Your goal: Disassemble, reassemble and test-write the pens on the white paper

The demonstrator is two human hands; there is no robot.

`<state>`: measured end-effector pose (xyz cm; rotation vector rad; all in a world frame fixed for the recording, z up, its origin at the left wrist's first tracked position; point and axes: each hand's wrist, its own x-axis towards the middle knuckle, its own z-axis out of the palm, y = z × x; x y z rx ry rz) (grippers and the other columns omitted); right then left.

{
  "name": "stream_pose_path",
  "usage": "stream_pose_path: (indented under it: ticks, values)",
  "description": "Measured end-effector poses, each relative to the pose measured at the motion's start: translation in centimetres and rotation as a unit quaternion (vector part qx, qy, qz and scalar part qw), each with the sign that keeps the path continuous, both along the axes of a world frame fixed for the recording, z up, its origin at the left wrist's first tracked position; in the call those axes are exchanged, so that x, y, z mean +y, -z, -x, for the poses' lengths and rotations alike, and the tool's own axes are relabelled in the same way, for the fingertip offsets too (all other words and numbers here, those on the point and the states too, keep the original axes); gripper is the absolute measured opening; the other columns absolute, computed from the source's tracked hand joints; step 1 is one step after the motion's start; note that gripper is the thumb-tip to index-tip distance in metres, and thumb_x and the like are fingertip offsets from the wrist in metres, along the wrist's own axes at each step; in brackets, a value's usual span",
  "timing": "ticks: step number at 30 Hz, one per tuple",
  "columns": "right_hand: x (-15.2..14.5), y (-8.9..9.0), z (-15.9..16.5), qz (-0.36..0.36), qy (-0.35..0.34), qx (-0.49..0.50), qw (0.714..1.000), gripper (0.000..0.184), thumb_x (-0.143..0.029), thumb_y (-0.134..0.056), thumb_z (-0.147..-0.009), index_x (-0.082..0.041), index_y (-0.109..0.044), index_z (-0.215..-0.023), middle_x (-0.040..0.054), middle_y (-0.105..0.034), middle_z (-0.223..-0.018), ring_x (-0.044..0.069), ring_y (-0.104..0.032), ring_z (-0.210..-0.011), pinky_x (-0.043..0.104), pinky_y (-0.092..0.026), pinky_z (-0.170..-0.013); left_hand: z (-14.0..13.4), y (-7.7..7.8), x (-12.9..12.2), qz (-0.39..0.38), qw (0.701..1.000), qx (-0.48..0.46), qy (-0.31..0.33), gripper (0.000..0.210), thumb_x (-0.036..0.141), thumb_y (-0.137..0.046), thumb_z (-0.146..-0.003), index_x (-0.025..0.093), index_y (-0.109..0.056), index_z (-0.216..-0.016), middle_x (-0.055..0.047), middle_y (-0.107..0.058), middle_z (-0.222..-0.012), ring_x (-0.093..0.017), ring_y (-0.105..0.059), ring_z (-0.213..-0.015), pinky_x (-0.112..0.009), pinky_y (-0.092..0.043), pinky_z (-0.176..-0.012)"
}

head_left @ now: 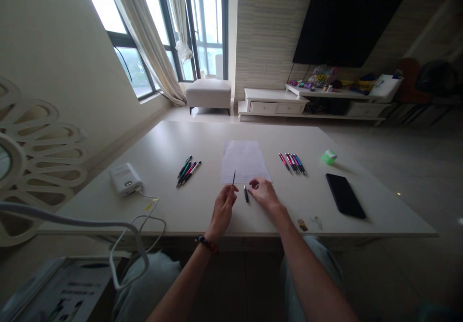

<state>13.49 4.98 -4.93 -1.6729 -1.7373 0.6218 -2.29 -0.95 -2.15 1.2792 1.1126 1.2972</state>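
Note:
Pinched upright between the fingers of my left hand (223,208) is a thin dark stick that looks like a pen refill (234,177). Its upper end stands over the front edge of a white sheet of paper (243,159). A black pen barrel (246,194) lies on the table between my two hands. Just right of the barrel is my right hand (265,193), its fingers curled and slightly apart, nothing visible in them. A group of pens (188,171) lies left of the paper, and another row of pens (292,163) lies to its right.
On the white table (195,139) are a white power adapter (126,179) with a looping cable (139,237), a black phone (345,195), a green-and-white object (329,156) and a small cartoon sticker (303,224). A low cabinet (277,101) and a television (345,28) stand beyond.

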Motion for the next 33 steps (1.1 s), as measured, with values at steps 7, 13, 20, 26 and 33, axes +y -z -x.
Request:
stream_pose_path:
  ticks: [7, 13, 20, 26, 33]
  values:
    - [-0.4, -1.6, 1.3, -0.085, 0.024, 0.317, 0.944, 0.022, -0.033, -0.068, -0.07, -0.014, -0.066, -0.081, 0.007, -0.07, -0.074, 0.017, -0.063, -0.064, 0.026, -0.048, -0.055, 0.1, 1.4, 0.0, -0.024, 0.99, 0.139, -0.004, 0.03, 0.046, -0.038, -0.089, 0.02, -0.051, -0.083, 0.005, -0.036, -0.062, -0.01, -0.034, -0.056, -0.021, -0.027, -0.053]
    - [-1.8, -4.2, 1.0, -0.146, 0.025, 0.412, 0.899, 0.025, -0.035, -0.069, -0.072, -0.016, -0.067, -0.086, 0.0075, -0.071, -0.079, 0.015, -0.061, -0.061, 0.024, -0.045, -0.049, -0.1, 1.3, -0.2, -0.038, 0.977, 0.208, 0.003, 0.03, 0.044, -0.035, -0.09, 0.02, -0.052, -0.085, 0.005, -0.036, -0.061, -0.01, -0.034, -0.056, -0.021, -0.027, -0.054]
    - [-2.4, -4.6, 1.0, -0.144, 0.008, 0.369, 0.918, 0.023, -0.037, -0.07, -0.07, -0.016, -0.069, -0.081, 0.0062, -0.069, -0.073, 0.016, -0.062, -0.061, 0.026, -0.048, -0.052, -0.2, 0.8, -0.5, -0.046, 0.97, 0.237, 0.013, 0.029, 0.042, -0.035, -0.089, 0.02, -0.054, -0.085, 0.005, -0.042, -0.063, -0.011, -0.038, -0.059, -0.021, -0.029, -0.057]
    - [-2.6, -4.5, 1.3, -0.112, -0.041, 0.326, 0.938, 0.027, -0.035, -0.068, -0.071, -0.016, -0.067, -0.09, 0.0068, -0.07, -0.076, 0.018, -0.065, -0.067, 0.028, -0.05, -0.058, -0.1, 0.9, -0.4, -0.054, 0.972, 0.23, 0.015, 0.028, 0.04, -0.035, -0.09, 0.019, -0.054, -0.086, 0.004, -0.048, -0.067, -0.011, -0.04, -0.06, -0.021, -0.031, -0.058]
    - [-2.1, -2.5, 0.9, -0.017, -0.014, 0.125, 0.992, 0.025, -0.038, -0.067, -0.068, -0.016, -0.066, -0.079, 0.0088, -0.069, -0.072, 0.02, -0.064, -0.066, 0.03, -0.048, -0.061, 0.4, 0.8, -0.2, -0.059, 0.972, 0.229, -0.012, 0.027, 0.039, -0.035, -0.09, 0.02, -0.053, -0.086, 0.005, -0.04, -0.062, -0.011, -0.037, -0.058, -0.022, -0.028, -0.055]
